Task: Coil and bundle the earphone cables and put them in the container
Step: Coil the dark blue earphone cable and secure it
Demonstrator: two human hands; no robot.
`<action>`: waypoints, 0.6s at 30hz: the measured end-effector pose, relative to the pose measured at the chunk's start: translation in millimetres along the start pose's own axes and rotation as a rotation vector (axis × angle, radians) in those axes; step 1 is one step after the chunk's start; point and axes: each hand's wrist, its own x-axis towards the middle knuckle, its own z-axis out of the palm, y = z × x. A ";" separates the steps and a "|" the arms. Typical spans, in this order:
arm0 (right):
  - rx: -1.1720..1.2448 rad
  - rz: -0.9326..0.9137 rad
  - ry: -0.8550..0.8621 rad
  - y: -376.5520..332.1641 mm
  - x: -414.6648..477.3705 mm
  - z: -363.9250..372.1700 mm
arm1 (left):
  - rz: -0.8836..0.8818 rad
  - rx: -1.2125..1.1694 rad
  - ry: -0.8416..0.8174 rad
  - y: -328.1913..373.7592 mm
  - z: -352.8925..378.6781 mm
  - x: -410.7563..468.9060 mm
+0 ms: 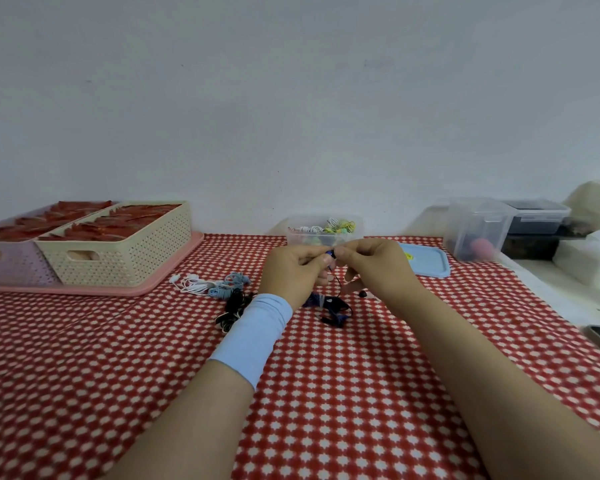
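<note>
You hold the dark blue earphone cable [330,255] raised above the tablecloth [361,393], just in front of the clear container [293,237]. Your left hand [297,268] and right hand [371,265] each pinch it between thumb and fingertips, close together, while the rest of it trails down to a loose heap on the cloth. Judge this coil as barely begun. The container already holds several bundled sets, and its blue lid [426,263] lies beside it. The white earphones [194,284], light blue earphones [227,285] and black earphones [232,306] lie left of your hands and are yet to be stowed.
</note>
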 end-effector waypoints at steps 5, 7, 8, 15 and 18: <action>-0.024 -0.031 0.005 -1.2 0.0 -0.1 | -0.107 -0.124 -0.054 0.2 -4.9 0.5; -0.041 -0.028 -0.021 -2.0 -0.5 -2.0 | -0.107 -0.131 -0.076 0.5 -6.4 0.4; -0.045 -0.028 -0.037 -2.7 -0.8 -3.2 | -0.114 -0.140 -0.079 0.2 -7.3 0.6; -0.073 -0.026 -0.078 -3.8 -1.7 -8.6 | -0.151 -0.210 -0.114 0.8 -10.9 0.7; -0.033 -0.008 -0.078 -4.4 -2.1 -10.2 | -0.157 -0.222 -0.134 -0.6 -10.8 0.8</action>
